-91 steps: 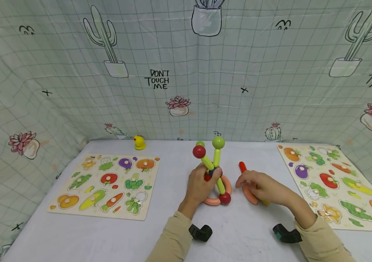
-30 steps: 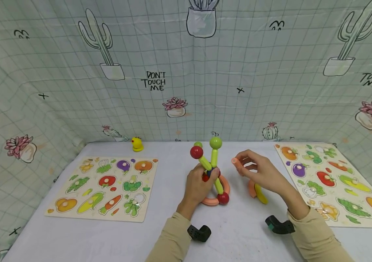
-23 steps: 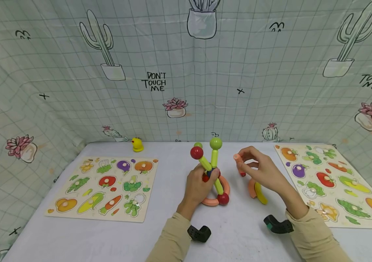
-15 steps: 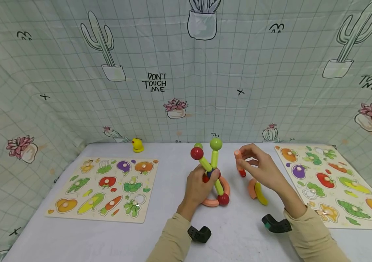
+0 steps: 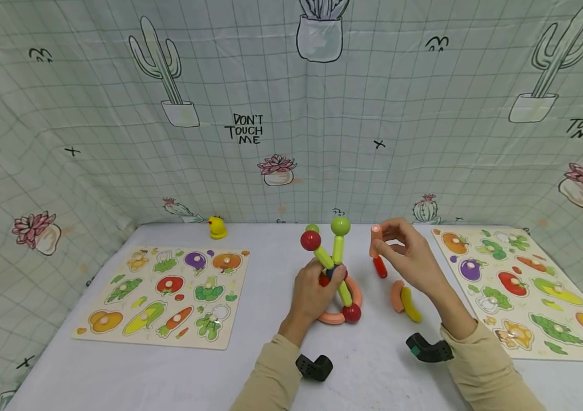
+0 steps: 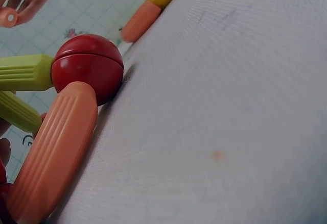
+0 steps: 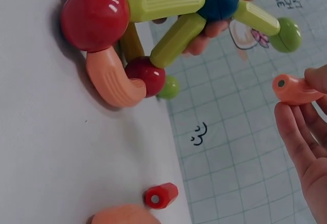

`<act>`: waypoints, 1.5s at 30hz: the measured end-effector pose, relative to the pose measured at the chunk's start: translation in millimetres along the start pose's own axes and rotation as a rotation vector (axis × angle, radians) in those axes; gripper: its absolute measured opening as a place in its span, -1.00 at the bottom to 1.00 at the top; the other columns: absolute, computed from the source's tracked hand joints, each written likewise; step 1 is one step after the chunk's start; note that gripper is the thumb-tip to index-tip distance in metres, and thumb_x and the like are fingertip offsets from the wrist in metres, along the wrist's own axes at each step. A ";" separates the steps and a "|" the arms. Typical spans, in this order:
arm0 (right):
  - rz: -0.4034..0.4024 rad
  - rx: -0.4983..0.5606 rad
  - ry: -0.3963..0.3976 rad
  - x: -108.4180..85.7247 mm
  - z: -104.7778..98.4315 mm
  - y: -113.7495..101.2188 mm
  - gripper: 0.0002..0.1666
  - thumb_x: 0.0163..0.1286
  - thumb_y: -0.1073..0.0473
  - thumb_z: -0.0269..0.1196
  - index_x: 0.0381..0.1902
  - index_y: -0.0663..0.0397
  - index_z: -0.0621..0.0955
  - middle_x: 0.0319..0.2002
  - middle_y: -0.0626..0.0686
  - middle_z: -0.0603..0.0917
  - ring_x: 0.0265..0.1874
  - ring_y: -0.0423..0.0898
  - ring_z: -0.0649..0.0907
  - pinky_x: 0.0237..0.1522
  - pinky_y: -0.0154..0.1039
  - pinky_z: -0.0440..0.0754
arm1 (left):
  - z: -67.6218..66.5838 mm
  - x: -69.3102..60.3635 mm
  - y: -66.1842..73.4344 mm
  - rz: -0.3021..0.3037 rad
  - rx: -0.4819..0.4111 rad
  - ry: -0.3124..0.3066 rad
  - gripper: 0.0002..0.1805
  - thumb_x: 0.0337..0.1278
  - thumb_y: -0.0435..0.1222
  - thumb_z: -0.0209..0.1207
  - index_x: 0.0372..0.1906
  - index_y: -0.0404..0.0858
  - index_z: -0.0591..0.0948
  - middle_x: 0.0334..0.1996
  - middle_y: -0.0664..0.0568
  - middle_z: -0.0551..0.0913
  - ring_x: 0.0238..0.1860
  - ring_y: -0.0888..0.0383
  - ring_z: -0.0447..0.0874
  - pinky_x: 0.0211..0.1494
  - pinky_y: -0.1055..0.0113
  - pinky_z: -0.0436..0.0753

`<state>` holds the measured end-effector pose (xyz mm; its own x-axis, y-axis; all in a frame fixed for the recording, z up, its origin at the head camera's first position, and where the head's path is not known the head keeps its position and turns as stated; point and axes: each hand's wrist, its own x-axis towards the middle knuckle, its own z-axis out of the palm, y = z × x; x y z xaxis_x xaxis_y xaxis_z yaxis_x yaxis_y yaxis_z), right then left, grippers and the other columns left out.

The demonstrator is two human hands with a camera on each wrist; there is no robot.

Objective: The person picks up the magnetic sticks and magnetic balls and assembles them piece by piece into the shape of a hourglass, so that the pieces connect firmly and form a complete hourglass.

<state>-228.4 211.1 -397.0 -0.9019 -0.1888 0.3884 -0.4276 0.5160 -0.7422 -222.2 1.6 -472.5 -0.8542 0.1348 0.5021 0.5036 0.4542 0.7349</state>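
Note:
My left hand grips a magnetic ball-and-rod structure near its middle. Green rods fan upward from a blue ball there, tipped with red and green balls. Its base is a ring of orange curved rods and red balls, resting on the table. Up and to the right, my right hand pinches an orange curved magnetic rod between thumb and fingers, clear of the structure. The rod's magnet end shows in the right wrist view. Below that hand lie a red rod, another orange curved rod and a yellow curved rod.
Vegetable puzzle boards flank the work, one at left and one at right. A yellow toy duck stands near the back edge. Behind the white table hangs a cactus-print cloth.
My right hand has picked the orange curved rod off the table, raised it and turned it upright. The red rod is now uncovered. My left hand keeps its hold on the structure.

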 end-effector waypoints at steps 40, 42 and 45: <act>-0.100 0.152 0.125 42.2 7.0 -48.0 -0.64 0.33 0.33 0.18 0.04 0.36 0.39 -0.15 0.02 0.52 -0.15 -0.27 0.54 -0.20 -0.55 0.52 | -1.0 0.5 0.5 -0.015 0.004 -0.008 -0.64 0.25 0.00 0.06 -0.28 -0.22 0.60 -0.42 0.03 0.61 -0.39 0.22 0.52 -0.38 0.51 0.46; -0.104 0.153 0.132 44.3 7.1 -48.6 -0.64 0.33 0.34 0.18 0.03 0.36 0.39 -0.16 0.00 0.52 -0.16 -0.27 0.54 -0.22 -0.55 0.52 | -1.0 0.4 0.4 -0.014 0.004 -0.007 -0.65 0.25 0.00 0.06 -0.29 -0.22 0.60 -0.43 0.03 0.60 -0.40 0.22 0.51 -0.39 0.51 0.45; -0.103 0.156 0.143 47.1 7.2 -50.5 -0.64 0.31 0.33 0.20 0.02 0.35 0.41 -0.17 -0.02 0.53 -0.17 -0.29 0.54 -0.21 -0.56 0.52 | -1.1 0.4 0.2 -0.013 0.002 -0.007 -0.64 0.25 0.00 0.05 -0.29 -0.22 0.59 -0.43 0.03 0.60 -0.39 0.22 0.51 -0.38 0.51 0.45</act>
<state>-249.7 170.1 -345.2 -0.8401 -0.1078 0.5315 -0.5311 0.3622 -0.7660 -222.3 0.8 -471.7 -0.8615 0.1347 0.4895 0.4923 0.4575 0.7405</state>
